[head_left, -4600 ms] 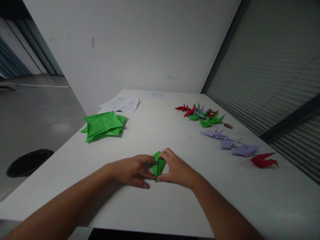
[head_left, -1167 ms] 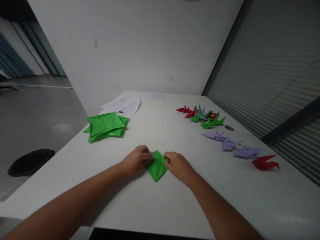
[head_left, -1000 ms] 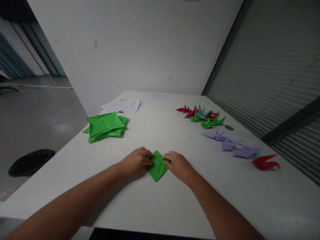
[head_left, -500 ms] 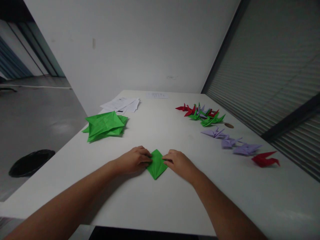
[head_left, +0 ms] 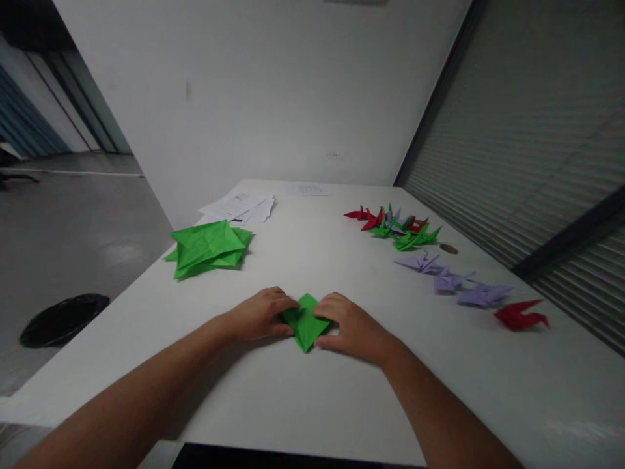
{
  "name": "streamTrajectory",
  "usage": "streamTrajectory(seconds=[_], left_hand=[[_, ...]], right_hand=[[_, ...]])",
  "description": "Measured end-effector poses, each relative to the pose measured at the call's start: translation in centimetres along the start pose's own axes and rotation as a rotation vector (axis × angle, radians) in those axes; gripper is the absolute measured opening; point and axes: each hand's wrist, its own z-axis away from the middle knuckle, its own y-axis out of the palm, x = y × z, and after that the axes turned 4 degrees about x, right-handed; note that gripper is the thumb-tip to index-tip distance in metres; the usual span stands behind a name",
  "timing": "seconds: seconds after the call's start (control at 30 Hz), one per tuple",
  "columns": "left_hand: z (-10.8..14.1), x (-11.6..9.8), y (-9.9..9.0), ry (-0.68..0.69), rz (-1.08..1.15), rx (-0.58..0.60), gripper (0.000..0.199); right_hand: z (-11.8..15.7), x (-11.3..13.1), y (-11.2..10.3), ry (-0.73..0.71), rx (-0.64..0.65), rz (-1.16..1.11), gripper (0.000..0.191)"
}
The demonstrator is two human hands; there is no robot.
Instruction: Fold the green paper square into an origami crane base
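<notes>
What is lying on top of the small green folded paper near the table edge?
Both hands press on the green folded paper: left hand on its left side, right hand on its right. The covered paper edges cannot be seen.
</notes>
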Motion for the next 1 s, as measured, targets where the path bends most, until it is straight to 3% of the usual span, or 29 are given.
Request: streamTrajectory(seconds=[0.17,0.43,0.6,0.87,1.0], left_hand=[[0.0,0.09,-0.19,0.085,0.023,0.005,0.026],[0.1,0.19,-0.18,0.082,0.026,0.008,0.022],[0.17,-0.05,-0.4,0.089,0.04,-0.002,0.012],[0.3,-0.3,-0.32,-0.015,0.041,-0.006,0.04],[0.32,-0.73,-0.29,-0.083,0.026,-0.023,0.045]], right_hand=[[-0.03,-0.3,0.15,0.031,0.054,0.032,0.032],[0.11,-0.75,0.05,0.047,0.088,0.051,0.009],[0.14,-0.55,0.08,0.036,0.064,0.086,0.015],[-0.22,-0.14,0.91,0.075,0.018,0.115,0.014],[-0.08,-0.3,0.88,0.094,0.002,0.084,0.016]])
